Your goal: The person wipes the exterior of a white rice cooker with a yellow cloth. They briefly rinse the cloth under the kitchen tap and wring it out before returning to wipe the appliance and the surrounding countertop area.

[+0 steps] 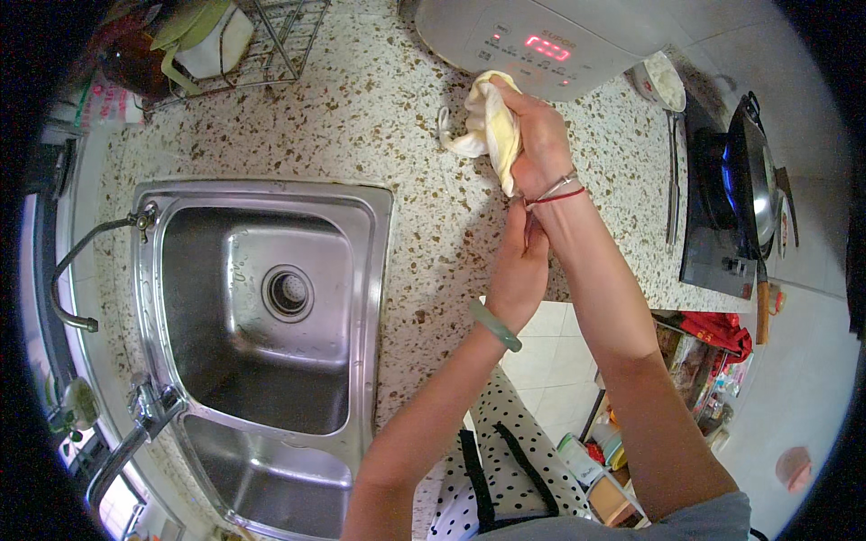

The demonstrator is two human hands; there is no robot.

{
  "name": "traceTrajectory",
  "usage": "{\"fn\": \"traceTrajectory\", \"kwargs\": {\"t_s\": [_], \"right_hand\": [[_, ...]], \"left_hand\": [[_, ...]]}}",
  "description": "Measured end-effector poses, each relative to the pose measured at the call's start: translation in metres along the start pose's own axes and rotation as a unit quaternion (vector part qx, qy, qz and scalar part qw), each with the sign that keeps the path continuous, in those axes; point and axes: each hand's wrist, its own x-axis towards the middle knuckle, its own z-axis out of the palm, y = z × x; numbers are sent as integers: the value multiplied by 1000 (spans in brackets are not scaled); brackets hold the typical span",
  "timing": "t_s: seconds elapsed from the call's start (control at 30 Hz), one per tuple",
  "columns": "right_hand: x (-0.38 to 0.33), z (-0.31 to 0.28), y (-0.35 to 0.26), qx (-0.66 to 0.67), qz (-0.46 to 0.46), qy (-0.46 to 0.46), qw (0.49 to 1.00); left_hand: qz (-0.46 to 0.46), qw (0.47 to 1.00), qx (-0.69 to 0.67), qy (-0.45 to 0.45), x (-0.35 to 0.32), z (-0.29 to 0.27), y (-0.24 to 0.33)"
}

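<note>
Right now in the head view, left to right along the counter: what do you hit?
Tap → sink → left hand → stove with its pan. The right hand, farther back, holds a cloth.

One sink [361, 270], one cloth [496, 126], two hands [541, 144].

Your right hand [541, 144] grips a soft, pale yellow cloth [492, 126], limp and matt, bunched in folds. Under it, the countertop [397, 108] looks like polished speckled stone, brown flecks in cream. At nine o'clock from your left hand [519, 270], the sink [271, 298] is brushed stainless steel, dully reflective, with a metal tap [81, 270]. At twelve o'clock, the cooker [541, 36] has a smooth, glossy casing. Your left wrist carries a glassy green bangle [494, 325]; the right, a red thread [557, 196].
</note>
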Motion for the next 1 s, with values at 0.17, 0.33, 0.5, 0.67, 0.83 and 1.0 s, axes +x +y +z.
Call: {"fn": "traceTrajectory", "kwargs": {"t_s": [0.17,0.33,0.5,0.67,0.83,1.0], "right_hand": [[6,-29,-1,-7,-11,-17,1000],[-4,-26,-9,-40,5,-5,999],[9,-5,4,21,7,-19,1000],[15,-48,-3,34,37,-55,997],[-4,-69,-24,-11,41,5,999],[-30,-44,-20,-96,-14,38,995]], "left_hand": [[-77,995,21,-60,-1,-6,5],[-30,998,24,-39,-2,-4,4],[-57,996,58,-22,-3,-3,4],[-47,997,47,-24,-3,-1,-1],[-55,997,49,-36,-3,-5,-3],[-88,994,-55,40,-16,-6,24]]}}
